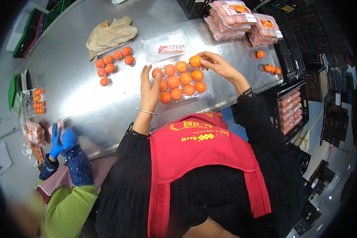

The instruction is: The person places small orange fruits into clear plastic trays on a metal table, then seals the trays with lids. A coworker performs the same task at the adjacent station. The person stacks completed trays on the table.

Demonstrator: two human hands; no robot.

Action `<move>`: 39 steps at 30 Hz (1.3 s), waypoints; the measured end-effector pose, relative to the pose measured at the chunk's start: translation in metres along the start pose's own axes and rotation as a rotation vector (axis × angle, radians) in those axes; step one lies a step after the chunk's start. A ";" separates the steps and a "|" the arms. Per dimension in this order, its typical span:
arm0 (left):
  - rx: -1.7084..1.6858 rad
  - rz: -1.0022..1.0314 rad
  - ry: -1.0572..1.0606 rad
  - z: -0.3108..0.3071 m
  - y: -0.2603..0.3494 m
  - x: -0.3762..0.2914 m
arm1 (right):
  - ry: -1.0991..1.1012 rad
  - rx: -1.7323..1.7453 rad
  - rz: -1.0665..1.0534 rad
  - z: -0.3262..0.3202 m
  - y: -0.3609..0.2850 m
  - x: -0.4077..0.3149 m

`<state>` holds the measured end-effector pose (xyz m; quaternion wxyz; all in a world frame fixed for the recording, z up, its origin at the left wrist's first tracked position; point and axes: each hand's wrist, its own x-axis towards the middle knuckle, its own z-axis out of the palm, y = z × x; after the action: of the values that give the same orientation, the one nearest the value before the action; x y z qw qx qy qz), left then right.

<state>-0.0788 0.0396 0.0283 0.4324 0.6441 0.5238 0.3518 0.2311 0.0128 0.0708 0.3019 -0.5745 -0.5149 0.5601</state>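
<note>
In front of me a clear plastic tray (183, 96) holds several rows of round orange fruit (185, 78), too plain in shape to name surely. My right hand (215, 64) pinches one orange fruit (195, 61) between thumb and fingers at the tray's far right corner. Whether that fruit touches its cup is not clear. Along the tray's left side stands my left hand (150, 89), fingers apart, its thumb over the far left fruit (157, 73). Just beyond the tray lies a clear plastic sheet or lid (151, 44) with a red and white label (171, 49).
Left of me are a partly filled tray (120, 66) and a beige cloth (111, 35). Packed fruit trays (230, 20) are stacked at back right; loose fruit (260, 54) lies near the metal table's (86, 95) right end. A co-worker's blue-gloved hands (62, 139) handle a pack at left.
</note>
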 end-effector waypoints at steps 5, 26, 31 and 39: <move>-0.169 -0.002 -0.141 -0.001 0.035 0.003 | 0.091 0.272 -0.111 0.034 -0.013 -0.031; -0.522 -0.189 -0.431 0.007 0.066 -0.007 | 0.242 -0.096 -0.393 0.087 -0.048 -0.053; -0.358 0.044 -0.275 0.015 0.072 -0.011 | 0.342 0.001 -0.366 0.097 -0.049 -0.052; -0.327 0.164 -0.211 0.018 0.065 -0.014 | 0.273 0.436 -0.183 0.100 -0.040 -0.052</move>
<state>-0.0414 0.0178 0.0816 0.5536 0.6391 0.3575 0.3966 0.1341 -0.0467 0.1060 0.5343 -0.5176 -0.3864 0.5453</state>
